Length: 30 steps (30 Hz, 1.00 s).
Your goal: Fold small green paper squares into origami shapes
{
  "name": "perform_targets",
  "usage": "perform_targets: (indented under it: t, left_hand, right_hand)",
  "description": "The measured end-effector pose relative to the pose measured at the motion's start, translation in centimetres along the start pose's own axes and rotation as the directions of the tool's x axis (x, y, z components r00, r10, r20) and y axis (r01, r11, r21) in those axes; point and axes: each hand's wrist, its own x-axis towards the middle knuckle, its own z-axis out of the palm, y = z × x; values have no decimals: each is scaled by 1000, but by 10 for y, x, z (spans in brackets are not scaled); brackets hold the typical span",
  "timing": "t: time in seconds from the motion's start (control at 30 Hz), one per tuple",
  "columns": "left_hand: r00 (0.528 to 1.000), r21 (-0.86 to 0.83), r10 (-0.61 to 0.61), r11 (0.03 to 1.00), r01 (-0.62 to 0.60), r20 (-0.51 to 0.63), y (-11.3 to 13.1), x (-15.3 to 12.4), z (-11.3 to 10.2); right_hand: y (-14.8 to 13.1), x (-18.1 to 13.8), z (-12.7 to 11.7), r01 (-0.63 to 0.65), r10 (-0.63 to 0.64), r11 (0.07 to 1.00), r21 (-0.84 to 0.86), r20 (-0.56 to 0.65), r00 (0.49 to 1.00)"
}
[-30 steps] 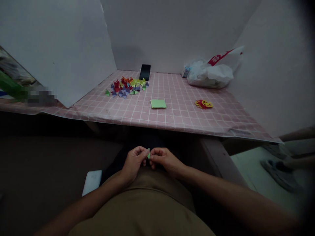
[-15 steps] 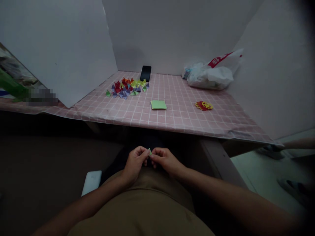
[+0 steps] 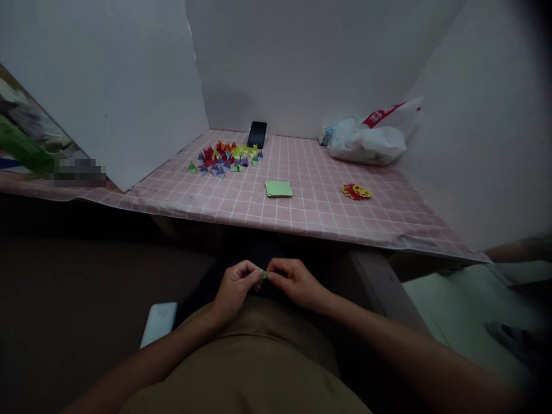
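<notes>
Over my lap, below the table's front edge, a small folded piece of green paper (image 3: 264, 275) is pinched between both hands. My left hand (image 3: 240, 286) grips it from the left with thumb and fingertips. From the right, my right hand (image 3: 295, 282) pinches its other side; most of the paper is hidden by the fingers. On the table ahead lies a stack of green paper squares (image 3: 279, 188). Farther left, several small folded paper cranes (image 3: 224, 158) in red, orange, yellow, purple and green sit in a cluster.
A black phone (image 3: 257, 134) leans at the back. Red and yellow cut-out pieces (image 3: 356, 191) lie right of the stack, with a white plastic bag (image 3: 368, 142) behind. White panels (image 3: 142, 86) enclose the pink checked table (image 3: 310, 213). A white flat device (image 3: 159, 324) rests beside my left forearm.
The green paper shows less between my fingertips, its point no longer sticking up. My hands stay close together, slightly lower in view. The camera has tilted a little.
</notes>
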Motion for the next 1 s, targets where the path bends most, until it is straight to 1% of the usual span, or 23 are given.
perform_targets:
  t: [0.1, 0.2, 0.27, 0.33, 0.43, 0.5, 0.63, 0.83, 0.9, 1.0]
  left_hand:
    - [1000, -11, 20, 1000, -19, 19, -1, 1, 0]
    - [1000, 14, 24, 1000, -24, 4, -1, 1, 1]
    - [1000, 28, 13, 1000, -13, 4, 0, 0, 1]
    - [1000, 21, -1, 1000, 0, 7, 1, 0, 2]
    - [1000, 12, 1, 1000, -1, 17, 1, -1, 3]
    - [999, 16, 6, 1000, -7, 34, 0, -1, 4]
    - [999, 17, 25, 1000, -26, 47, 1, -2, 3]
    - [998, 17, 58, 998, -59, 32, 5, -4, 2]
    - [998, 22, 48, 999, -49, 36, 4, -3, 2]
    - [997, 47, 3, 999, -6, 73, 3, -2, 3]
  right_hand:
    - [0, 0, -2, 66, -70, 994, -82, -48, 996]
    - [0, 1, -3, 46, -53, 997, -60, -118, 992]
    - [0, 1, -2, 18, -18, 1000, -1, -151, 988]
    - [-1, 1, 0, -11, 27, 995, 97, -163, 986]
    - [-1, 1, 3, -68, 107, 961, 268, -134, 985]
    - [-1, 2, 5, -97, 138, 942, 320, -109, 984]
    - [-2, 1, 5, -91, 131, 955, 283, -125, 983]
    - [-3, -2, 5, -64, 103, 972, 226, -166, 981]
    - [-4, -2, 5, -63, 97, 978, 197, -168, 981]
    - [-4, -1, 3, -66, 89, 985, 160, -138, 986]
